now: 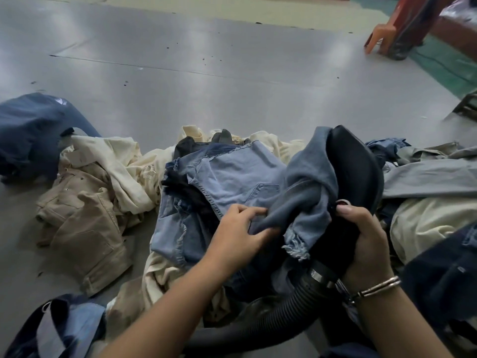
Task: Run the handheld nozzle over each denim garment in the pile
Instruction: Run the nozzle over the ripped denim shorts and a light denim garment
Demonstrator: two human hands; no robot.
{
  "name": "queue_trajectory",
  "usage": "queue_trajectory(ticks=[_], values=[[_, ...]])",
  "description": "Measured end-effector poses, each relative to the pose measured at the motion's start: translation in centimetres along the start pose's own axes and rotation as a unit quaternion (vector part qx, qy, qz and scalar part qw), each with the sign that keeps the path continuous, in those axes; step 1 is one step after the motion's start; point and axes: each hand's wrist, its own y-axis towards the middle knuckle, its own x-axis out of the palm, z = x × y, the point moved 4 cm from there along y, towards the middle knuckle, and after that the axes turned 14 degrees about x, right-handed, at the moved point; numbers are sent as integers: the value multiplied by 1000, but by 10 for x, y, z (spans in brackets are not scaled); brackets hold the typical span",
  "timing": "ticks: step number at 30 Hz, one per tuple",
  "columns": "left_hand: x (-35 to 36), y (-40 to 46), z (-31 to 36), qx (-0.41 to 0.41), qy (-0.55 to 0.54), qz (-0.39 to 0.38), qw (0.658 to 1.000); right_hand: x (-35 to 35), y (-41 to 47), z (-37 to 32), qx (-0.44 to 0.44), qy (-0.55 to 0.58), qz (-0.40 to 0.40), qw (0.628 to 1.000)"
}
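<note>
A pile of garments [144, 171] lies on a grey surface in front of me, with a light blue denim piece [232, 177] on top at the centre. My right hand [361, 239] grips the black handheld nozzle [358, 166], whose wide head points away from me. A grey-blue frayed denim garment [307, 187] drapes over the nozzle's left side. My left hand [240, 228] pinches a fold of that garment near its lower edge. A ribbed black hose [271, 316] runs from the nozzle down and to the left.
Tan trousers [82, 223] and cream garments [124, 161] lie to the left, a dark navy piece [31, 133] at far left. Grey and cream fabric [428, 182] sits at the right. An orange plastic stool [387, 34] stands at the back right beyond the grey surface [206, 73].
</note>
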Motion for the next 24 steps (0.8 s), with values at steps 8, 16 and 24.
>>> queue_trajectory(ticks=[8,16,24], values=[[-45,17,-8,-13,-193,243,951,-28,3,-12,-32,-67,117,990],[-92,49,-15,-21,-259,307,916,-33,1,-8,-18,-118,130,984],[-93,106,-114,-145,203,98,963,-60,12,-25,16,20,184,983]])
